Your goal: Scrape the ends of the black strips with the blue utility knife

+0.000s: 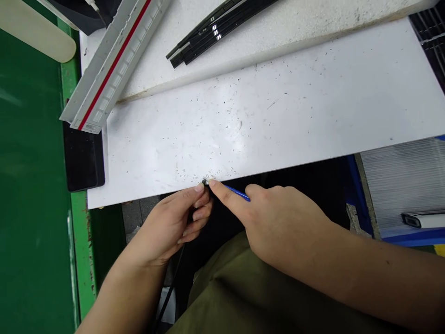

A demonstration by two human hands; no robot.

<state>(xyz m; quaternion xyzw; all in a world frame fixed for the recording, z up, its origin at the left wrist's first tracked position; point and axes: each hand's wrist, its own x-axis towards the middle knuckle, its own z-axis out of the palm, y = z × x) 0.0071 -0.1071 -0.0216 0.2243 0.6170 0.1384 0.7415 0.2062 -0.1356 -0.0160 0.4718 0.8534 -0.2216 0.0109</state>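
My right hand [274, 218] grips a thin blue tool [238, 192], its index finger stretched along the shaft, with the tip at the front edge of the white board [264, 116]. My left hand [174, 222] is closed in a pinch beside that tip, thumb and fingers pressed on a tiny dark piece [205, 182] right at the board's edge. What the piece is cannot be made out. Both hands sit just below the board's front edge, above my olive-clad lap.
A long grey strip with a red line [114, 60] lies at the back left. Black slats [215, 30] rest on a white foam block [278, 28]. A black flat object [83, 160] sits left of the board. A green surface [31, 185] fills the left. A blue tray with white sheets [403, 181] stands right.
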